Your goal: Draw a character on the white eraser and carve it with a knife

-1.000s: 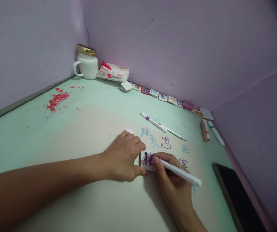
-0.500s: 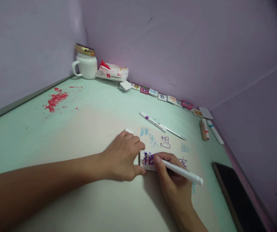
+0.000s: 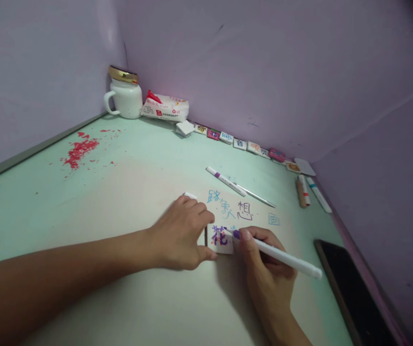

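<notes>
My left hand is curled, its thumb and fingers pinching the left edge of a small white tile that lies flat on the pale green table and bears a purple character. My right hand grips a white marker like a pen, its purple tip at the tile's right edge. Blue and purple characters are written on the table just beyond the tile. A small white piece shows behind my left fingers.
A white mug with a gold lid and a tissue pack stand in the far corner. A row of small printed tiles lines the back wall. Loose markers, a thin rod, red crumbs, a dark slab at right.
My right hand slid a little right and the marker's tip moved off the purple character to the tile's right edge. The left hand kept its hold on the tile.
</notes>
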Demonstrator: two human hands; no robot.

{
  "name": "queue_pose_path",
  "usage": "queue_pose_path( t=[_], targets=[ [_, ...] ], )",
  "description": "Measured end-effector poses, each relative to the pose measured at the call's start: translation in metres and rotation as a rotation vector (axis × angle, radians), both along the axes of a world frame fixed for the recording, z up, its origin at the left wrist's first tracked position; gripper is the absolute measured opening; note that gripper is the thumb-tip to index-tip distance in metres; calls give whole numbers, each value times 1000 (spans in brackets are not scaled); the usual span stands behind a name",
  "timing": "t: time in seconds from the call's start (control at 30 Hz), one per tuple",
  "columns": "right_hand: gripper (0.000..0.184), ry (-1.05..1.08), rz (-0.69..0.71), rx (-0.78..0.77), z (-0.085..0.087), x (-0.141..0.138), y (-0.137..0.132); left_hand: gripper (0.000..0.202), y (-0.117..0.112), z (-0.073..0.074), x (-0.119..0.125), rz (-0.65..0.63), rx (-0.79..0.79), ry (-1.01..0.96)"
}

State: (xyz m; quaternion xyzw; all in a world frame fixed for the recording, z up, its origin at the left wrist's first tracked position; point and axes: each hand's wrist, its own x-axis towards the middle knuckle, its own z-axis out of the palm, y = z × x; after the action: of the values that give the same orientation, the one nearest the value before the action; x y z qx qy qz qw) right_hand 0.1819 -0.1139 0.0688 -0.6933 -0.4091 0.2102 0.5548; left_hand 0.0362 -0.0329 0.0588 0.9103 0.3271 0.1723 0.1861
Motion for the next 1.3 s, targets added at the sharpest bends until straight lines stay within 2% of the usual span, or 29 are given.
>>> queue_pose_path(
  t=[0.23, 0.77, 1.03, 1.3],
  targets=[
    [24, 45, -87, -4, -2, 9, -2, 50, 0, 2, 0, -6, -27, 4],
    [13, -214, 207, 83, -13, 16, 0, 46, 0, 1, -1, -4, -14, -9],
    [14, -210, 224, 68, -13, 16, 0, 45, 0, 2, 0, -4, -30, -6],
    [15, -156, 178, 52, -10, 12, 0, 45, 0, 2, 1, 0, -28, -14]
  ],
)
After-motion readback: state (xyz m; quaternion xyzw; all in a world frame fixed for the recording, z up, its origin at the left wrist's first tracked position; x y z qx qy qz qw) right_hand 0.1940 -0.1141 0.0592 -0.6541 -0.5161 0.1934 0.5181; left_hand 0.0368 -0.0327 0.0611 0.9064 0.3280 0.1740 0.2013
